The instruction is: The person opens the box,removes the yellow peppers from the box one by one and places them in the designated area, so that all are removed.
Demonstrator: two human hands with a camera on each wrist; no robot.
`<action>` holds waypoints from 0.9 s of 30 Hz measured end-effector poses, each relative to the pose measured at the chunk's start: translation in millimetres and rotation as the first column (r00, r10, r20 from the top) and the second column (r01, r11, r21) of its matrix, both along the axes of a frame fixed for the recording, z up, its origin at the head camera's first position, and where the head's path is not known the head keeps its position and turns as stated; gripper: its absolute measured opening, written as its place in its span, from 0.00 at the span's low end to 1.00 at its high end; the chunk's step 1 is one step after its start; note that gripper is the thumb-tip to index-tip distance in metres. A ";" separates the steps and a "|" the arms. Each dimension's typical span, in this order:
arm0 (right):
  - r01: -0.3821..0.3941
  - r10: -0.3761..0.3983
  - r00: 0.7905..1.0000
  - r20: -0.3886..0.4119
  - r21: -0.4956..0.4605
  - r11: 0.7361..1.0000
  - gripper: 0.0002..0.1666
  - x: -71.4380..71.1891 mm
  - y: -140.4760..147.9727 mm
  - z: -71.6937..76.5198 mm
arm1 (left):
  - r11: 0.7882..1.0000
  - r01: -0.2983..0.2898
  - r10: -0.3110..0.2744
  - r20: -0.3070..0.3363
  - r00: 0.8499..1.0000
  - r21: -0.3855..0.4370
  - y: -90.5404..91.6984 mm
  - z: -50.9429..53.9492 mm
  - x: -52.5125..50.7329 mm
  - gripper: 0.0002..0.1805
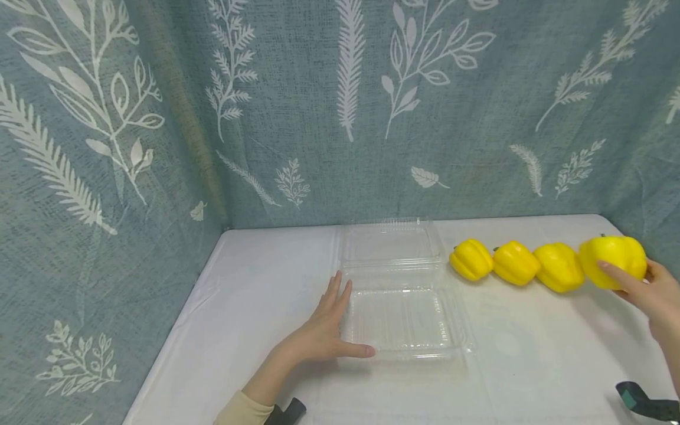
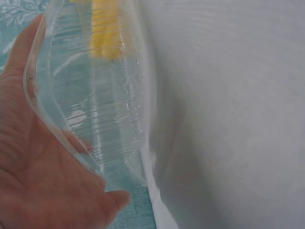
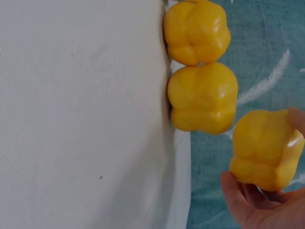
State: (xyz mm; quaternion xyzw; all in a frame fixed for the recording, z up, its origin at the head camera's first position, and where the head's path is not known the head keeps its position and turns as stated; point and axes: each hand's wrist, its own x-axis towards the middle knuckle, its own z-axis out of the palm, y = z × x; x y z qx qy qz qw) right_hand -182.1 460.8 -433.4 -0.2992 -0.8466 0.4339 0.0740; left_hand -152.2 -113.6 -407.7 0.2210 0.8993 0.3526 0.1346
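A clear plastic clamshell container (image 1: pixel 398 319) lies opened out on the white table, its lid (image 1: pixel 390 245) folded back toward the curtain. My left hand (image 1: pixel 329 327) rests against the container's left side, thumb and fingers spread and straight; the left wrist view has the hand (image 2: pixel 52 162) along the clear rim (image 2: pixel 35 102). At the far right my right hand (image 1: pixel 648 289) grips a yellow bell pepper (image 1: pixel 616 260), thumb on its near side. In the right wrist view that bell pepper (image 3: pixel 267 148) is raised off the table, between thumb and fingers.
Three more yellow bell peppers (image 1: pixel 512 262) sit in a row right of the container lid, close together. A leaf-patterned blue-green curtain (image 1: pixel 319 118) borders the table at the back and sides. Dark strap-like pieces (image 1: pixel 645 404) show near both forearms.
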 end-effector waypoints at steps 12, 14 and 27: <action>-0.024 0.024 0.999 0.025 0.011 1.000 0.63 -9.3 33.3 -24.8 | 1.000 0.009 -0.009 0.000 1.000 -0.008 -0.8 -0.5 0.7 0.71; -0.021 0.021 0.999 0.045 0.000 1.000 0.64 -8.8 32.1 -23.8 | 1.000 0.008 -0.008 0.001 1.000 -0.009 -0.7 -0.7 0.4 0.71; -0.010 0.013 0.964 0.266 -0.011 1.000 0.75 -12.1 35.4 -21.3 | 1.000 0.018 -0.018 -0.009 1.000 -0.018 -0.1 0.4 0.3 0.71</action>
